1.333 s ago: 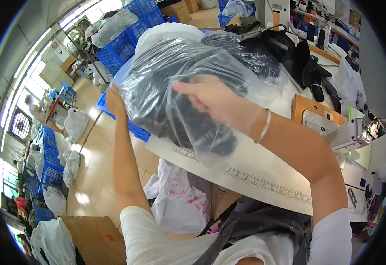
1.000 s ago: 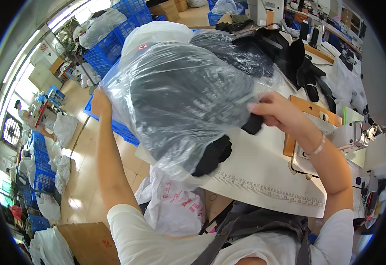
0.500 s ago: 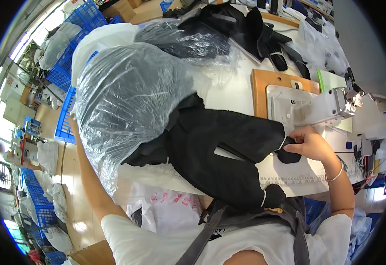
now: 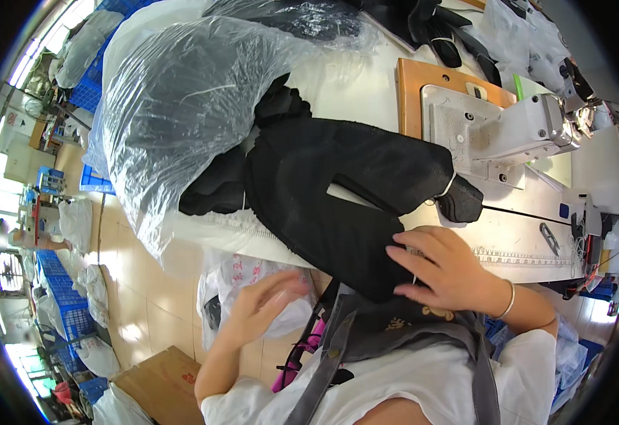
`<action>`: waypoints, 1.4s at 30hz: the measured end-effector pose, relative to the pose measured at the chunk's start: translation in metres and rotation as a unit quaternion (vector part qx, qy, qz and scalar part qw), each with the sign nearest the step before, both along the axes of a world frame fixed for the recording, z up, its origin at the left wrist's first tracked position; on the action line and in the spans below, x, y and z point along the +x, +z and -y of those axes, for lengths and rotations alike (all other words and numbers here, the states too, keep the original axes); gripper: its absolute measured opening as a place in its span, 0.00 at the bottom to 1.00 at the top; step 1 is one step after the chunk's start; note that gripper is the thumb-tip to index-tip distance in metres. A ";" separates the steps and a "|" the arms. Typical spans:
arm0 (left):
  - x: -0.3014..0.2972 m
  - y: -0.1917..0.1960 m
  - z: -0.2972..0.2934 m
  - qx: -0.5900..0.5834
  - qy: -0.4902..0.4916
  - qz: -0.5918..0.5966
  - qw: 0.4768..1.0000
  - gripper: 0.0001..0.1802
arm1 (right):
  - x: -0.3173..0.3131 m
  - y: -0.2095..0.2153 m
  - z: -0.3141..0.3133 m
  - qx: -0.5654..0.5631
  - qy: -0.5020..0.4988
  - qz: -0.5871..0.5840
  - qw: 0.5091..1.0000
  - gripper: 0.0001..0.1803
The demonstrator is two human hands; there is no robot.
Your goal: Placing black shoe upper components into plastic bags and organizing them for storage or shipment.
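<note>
Right hand (image 4: 452,270) – fingers spread, touching black fabric (image 4: 302,180)

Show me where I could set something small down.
Bare white tabletop shows between the clear plastic bag and the sewing machine, beyond the black fabric. Another patch lies between the right hand and the metal tool. Crowded: the left, under the bag, and the far side, under black pieces.

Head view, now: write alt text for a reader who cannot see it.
A person's right hand touches black fabric lying against a clear plastic bag on a white table. The left hand, empty, hovers off the table's near edge; a machine stands at right.
</note>
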State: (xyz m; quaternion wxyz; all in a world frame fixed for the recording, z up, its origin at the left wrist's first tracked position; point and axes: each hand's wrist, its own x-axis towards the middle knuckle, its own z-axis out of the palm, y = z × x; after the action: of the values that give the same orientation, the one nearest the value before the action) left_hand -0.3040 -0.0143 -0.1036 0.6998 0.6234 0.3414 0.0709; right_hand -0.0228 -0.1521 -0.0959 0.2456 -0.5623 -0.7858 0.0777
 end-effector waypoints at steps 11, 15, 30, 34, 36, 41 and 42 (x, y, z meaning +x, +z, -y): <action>0.045 -0.041 0.008 -0.181 -0.043 0.299 0.936 0.21 | -0.036 -0.016 0.027 -0.027 -0.210 0.126 0.969 0.44; 0.047 -0.046 -0.009 -0.174 -0.204 0.125 0.955 0.23 | -0.023 -0.003 0.028 -0.059 -0.173 -0.150 0.972 0.43; 0.104 -0.036 0.039 -0.275 0.100 0.309 0.905 0.36 | -0.019 -0.027 0.055 0.080 -0.117 -0.138 0.980 0.36; 0.136 -0.005 0.041 -0.169 0.109 0.404 0.892 0.47 | -0.016 -0.029 0.059 0.083 -0.100 -0.178 0.975 0.34; 0.140 0.009 0.044 -0.137 0.073 0.422 0.893 0.46 | -0.014 -0.033 0.062 0.102 -0.088 -0.186 0.973 0.36; 0.139 0.053 0.061 -0.095 0.029 0.426 0.899 0.45 | -0.004 -0.009 0.068 0.140 -0.040 -0.157 0.977 0.38; 0.139 0.058 0.065 -0.074 0.042 0.422 0.903 0.45 | 0.001 -0.003 0.068 0.137 -0.036 -0.181 0.973 0.38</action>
State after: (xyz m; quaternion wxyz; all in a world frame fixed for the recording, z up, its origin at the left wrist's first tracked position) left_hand -0.1654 -0.0795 -0.0452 0.8192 0.4666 0.0443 0.3306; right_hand -0.0220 -0.2202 -0.0993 0.4614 -0.5274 -0.7108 0.0611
